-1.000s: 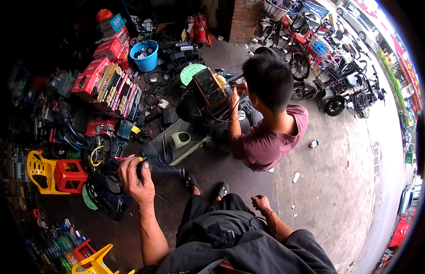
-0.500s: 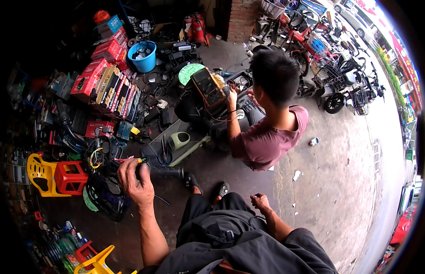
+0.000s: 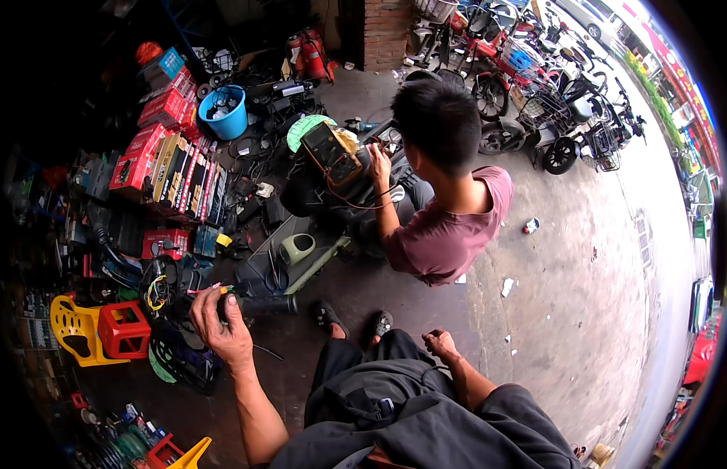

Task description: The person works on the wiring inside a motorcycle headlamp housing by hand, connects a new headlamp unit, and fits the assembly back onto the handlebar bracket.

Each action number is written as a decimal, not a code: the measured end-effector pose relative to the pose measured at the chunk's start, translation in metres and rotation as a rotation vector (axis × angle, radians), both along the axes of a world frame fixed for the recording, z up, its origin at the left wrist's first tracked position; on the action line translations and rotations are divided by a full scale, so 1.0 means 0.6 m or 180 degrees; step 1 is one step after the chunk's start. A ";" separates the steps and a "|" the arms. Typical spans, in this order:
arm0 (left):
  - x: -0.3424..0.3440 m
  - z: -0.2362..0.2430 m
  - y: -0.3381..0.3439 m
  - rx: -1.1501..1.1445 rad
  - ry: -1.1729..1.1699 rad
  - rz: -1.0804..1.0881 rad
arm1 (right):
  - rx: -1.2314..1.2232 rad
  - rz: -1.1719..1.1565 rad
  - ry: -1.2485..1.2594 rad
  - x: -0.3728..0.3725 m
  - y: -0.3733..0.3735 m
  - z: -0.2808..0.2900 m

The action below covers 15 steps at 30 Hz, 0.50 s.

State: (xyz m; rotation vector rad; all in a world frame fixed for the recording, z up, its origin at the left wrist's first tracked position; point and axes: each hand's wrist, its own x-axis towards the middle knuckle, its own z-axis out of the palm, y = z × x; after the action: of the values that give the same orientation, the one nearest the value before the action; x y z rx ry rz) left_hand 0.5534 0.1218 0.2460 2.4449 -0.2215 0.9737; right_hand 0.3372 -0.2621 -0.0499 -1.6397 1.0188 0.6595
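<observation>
My left hand (image 3: 225,334) is raised at the left with its fingers curled around the end of a black handlebar grip (image 3: 268,306). Thin wires with coloured ends (image 3: 215,290) show at its fingertips, and a dark cable (image 3: 268,352) hangs below. Beside my right thigh, my right hand (image 3: 441,345) hangs with its fingers curled in; what they hold, if anything, is hidden. Ahead of me a person in a maroon shirt (image 3: 457,234) bends over an orange-and-black meter (image 3: 332,155), one hand (image 3: 378,166) beside it.
Battery boxes (image 3: 187,176), a blue bucket (image 3: 224,113) and loose parts crowd the left. A red stool (image 3: 124,330) and a yellow one (image 3: 76,328) stand there too. A green panel (image 3: 320,262) lies ahead. Parked bikes (image 3: 535,109) fill the far right.
The view has shifted, so most things sit a little further left. My left hand has turned slightly with the grip still in it; my right hand stays beside my thigh.
</observation>
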 end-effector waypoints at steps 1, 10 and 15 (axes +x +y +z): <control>0.000 0.000 -0.001 0.0008 0.0000 -0.0001 | -0.0036 -0.0006 0.0012 -0.002 0.000 -0.001; 0.000 0.004 0.000 0.0083 0.0011 0.0033 | -0.0095 0.0115 0.0020 0.008 -0.012 -0.007; 0.002 -0.001 -0.001 0.0094 -0.0021 0.0030 | -0.0072 0.0071 -0.0047 0.009 -0.011 -0.011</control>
State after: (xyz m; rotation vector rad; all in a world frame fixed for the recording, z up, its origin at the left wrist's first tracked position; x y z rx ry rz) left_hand 0.5546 0.1210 0.2456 2.4719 -0.2283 0.9895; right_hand 0.3426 -0.2685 -0.0565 -1.6754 1.0020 0.6520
